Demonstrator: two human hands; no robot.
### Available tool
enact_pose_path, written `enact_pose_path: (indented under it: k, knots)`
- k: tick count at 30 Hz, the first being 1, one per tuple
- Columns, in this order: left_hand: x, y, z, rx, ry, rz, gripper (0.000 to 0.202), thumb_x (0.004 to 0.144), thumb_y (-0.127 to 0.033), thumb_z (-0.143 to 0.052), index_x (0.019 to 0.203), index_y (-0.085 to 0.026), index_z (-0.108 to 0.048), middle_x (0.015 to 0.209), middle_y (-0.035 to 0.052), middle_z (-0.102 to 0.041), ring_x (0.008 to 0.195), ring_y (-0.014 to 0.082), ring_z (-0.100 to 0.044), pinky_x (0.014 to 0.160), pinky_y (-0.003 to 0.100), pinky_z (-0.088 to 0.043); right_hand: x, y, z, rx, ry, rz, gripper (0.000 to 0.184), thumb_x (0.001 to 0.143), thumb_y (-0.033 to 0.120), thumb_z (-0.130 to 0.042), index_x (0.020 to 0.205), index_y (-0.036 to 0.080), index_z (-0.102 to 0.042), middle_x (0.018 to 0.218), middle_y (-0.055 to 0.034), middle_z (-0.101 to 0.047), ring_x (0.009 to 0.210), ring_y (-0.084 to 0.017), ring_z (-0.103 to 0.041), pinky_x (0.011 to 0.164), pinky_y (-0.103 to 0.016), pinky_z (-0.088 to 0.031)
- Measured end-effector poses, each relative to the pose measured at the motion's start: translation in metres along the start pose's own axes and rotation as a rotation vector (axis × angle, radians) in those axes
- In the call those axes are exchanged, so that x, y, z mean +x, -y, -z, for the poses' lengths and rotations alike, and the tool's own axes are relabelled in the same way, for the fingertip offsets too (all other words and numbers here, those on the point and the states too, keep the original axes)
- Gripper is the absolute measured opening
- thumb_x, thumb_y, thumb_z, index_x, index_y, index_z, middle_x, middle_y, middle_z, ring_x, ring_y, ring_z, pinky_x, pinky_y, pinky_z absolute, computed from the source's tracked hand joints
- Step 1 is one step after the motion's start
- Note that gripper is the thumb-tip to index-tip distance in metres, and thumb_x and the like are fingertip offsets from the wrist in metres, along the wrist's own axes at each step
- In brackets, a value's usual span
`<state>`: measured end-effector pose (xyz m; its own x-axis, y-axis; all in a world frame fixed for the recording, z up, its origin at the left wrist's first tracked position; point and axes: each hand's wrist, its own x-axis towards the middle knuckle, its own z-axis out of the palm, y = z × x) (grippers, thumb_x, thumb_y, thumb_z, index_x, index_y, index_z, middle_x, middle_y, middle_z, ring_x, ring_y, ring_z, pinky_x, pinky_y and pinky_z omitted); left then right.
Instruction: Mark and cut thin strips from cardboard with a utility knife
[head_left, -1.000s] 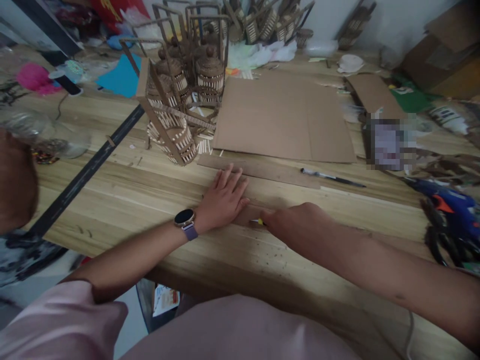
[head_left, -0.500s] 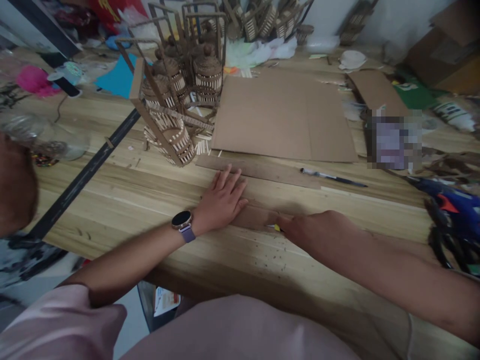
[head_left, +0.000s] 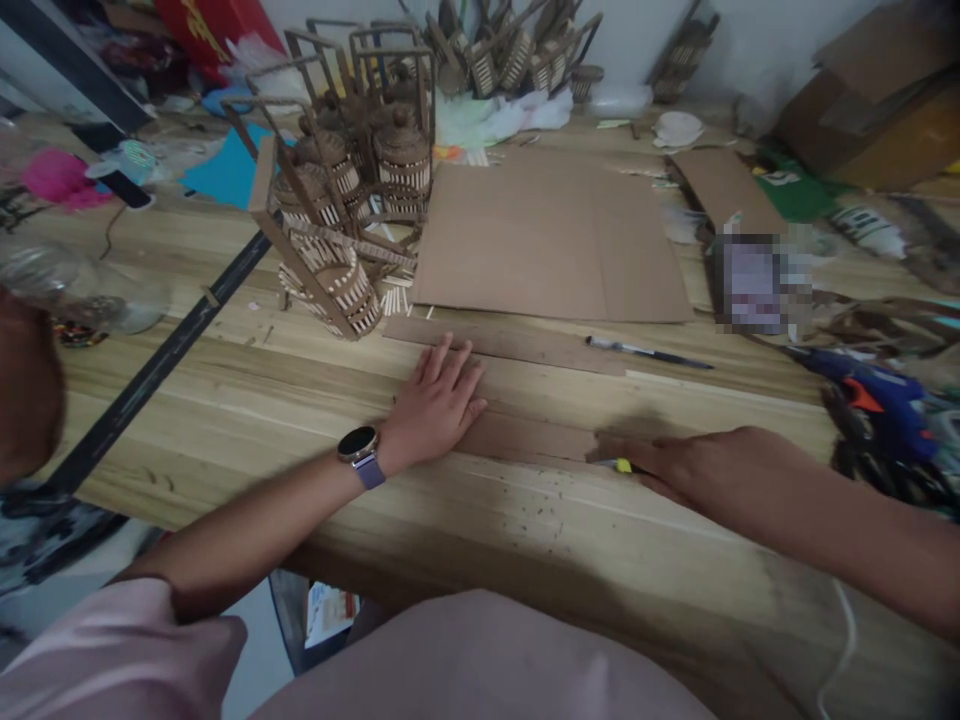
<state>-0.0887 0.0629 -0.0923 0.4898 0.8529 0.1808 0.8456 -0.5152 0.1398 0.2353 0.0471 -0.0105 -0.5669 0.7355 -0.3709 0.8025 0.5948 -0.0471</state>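
Observation:
My left hand [head_left: 439, 405], with a watch on the wrist, lies flat with fingers together, pressing down the left end of a narrow brown cardboard strip [head_left: 532, 438] on the wooden table [head_left: 285, 400]. My right hand [head_left: 697, 465] is closed around a small tool with a yellow tip [head_left: 622, 465], which touches the strip's near edge at its right end. Most of the tool is hidden in my fist.
A longer cardboard strip [head_left: 517, 342] and a black pen [head_left: 649, 352] lie just beyond. A large cardboard sheet [head_left: 547, 240] sits behind them. Stick-built lantern models [head_left: 337, 230] stand at back left, a blue glue gun [head_left: 870, 395] at right, a black bar [head_left: 150, 375] at left.
My right hand has slid to the right along the near edge of the strip with the yellow-tipped tool. My left hand stays pressed on the strip's left end.

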Motion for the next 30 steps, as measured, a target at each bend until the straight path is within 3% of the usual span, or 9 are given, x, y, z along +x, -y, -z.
enact_pose_path:
  k: [4, 6, 10, 13, 19, 25, 30]
  knots:
    - [0.0, -0.003, -0.002, -0.023, -0.011, 0.006, 0.051, 0.105, -0.039, -0.043, 0.144, -0.007, -0.051, 0.159, 0.0234, -0.038, 0.154, 0.0413, -0.017, 0.12, 0.063, -0.024, 0.006, 0.008, 0.019, 0.019, 0.067, -0.05, 0.029, 0.101, 0.037, -0.046, 0.116, 0.026, -0.07, 0.087, -0.0098, -0.079, 0.075, -0.024, -0.073, 0.06, -0.033, -0.043]
    - [0.001, -0.002, -0.002, -0.042, -0.008, 0.013, 0.05, 0.105, -0.036, -0.043, 0.144, -0.006, -0.051, 0.158, 0.0243, -0.038, 0.154, 0.0412, -0.016, 0.12, 0.063, -0.024, 0.021, 0.03, 0.027, -0.009, 0.109, -0.075, 0.029, 0.101, 0.037, -0.045, 0.115, 0.024, -0.068, 0.081, -0.0074, -0.077, 0.07, -0.024, -0.072, 0.056, -0.031, -0.04]
    - [0.002, 0.01, 0.002, -0.144, -0.023, 0.05, 0.046, 0.105, -0.028, -0.037, 0.145, -0.008, -0.049, 0.154, 0.0225, -0.044, 0.153, 0.036, -0.024, 0.121, 0.059, -0.027, 0.059, 0.081, 0.031, -0.037, 0.098, 0.044, 0.028, 0.103, 0.035, -0.044, 0.117, 0.024, -0.065, 0.088, -0.0054, -0.078, 0.075, -0.022, -0.073, 0.053, -0.028, -0.034]
    - [0.001, 0.022, 0.007, -0.187, -0.074, 0.068, 0.046, 0.105, -0.024, -0.032, 0.147, -0.013, -0.045, 0.154, 0.0184, -0.045, 0.152, 0.0313, -0.027, 0.122, 0.057, -0.029, 0.077, 0.102, 0.029, -0.039, 0.073, 0.08, 0.028, 0.103, 0.035, -0.043, 0.115, 0.023, -0.065, 0.088, -0.0062, -0.078, 0.077, -0.023, -0.074, 0.052, -0.028, -0.035]
    - [-0.008, 0.022, 0.007, -0.081, -0.007, -0.011, 0.049, 0.106, -0.031, -0.038, 0.146, -0.004, -0.046, 0.157, 0.026, -0.039, 0.153, 0.0388, -0.021, 0.121, 0.06, -0.026, 0.085, 0.11, 0.03, -0.083, 0.079, 0.111, 0.028, 0.103, 0.031, -0.043, 0.12, 0.024, -0.064, 0.09, -0.0062, -0.079, 0.082, -0.025, -0.076, 0.052, -0.028, -0.041]
    - [-0.01, 0.017, 0.002, -0.042, -0.012, -0.007, 0.048, 0.106, -0.032, -0.038, 0.146, -0.006, -0.047, 0.157, 0.0246, -0.039, 0.154, 0.0365, -0.02, 0.122, 0.058, -0.025, 0.085, 0.116, 0.031, -0.13, 0.033, 0.127, 0.028, 0.1, 0.018, -0.044, 0.115, 0.023, -0.067, 0.087, -0.0061, -0.079, 0.079, -0.025, -0.077, 0.054, -0.027, -0.046]
    - [-0.01, 0.018, 0.001, -0.039, -0.026, -0.017, 0.049, 0.106, -0.032, -0.037, 0.147, -0.007, -0.047, 0.158, 0.0246, -0.039, 0.154, 0.0371, -0.019, 0.121, 0.06, -0.026, 0.086, 0.127, 0.042, -0.188, 0.151, 0.098, 0.039, 0.088, 0.001, -0.049, 0.116, 0.022, -0.065, 0.089, -0.0065, -0.079, 0.077, -0.026, -0.077, 0.048, -0.027, -0.043]
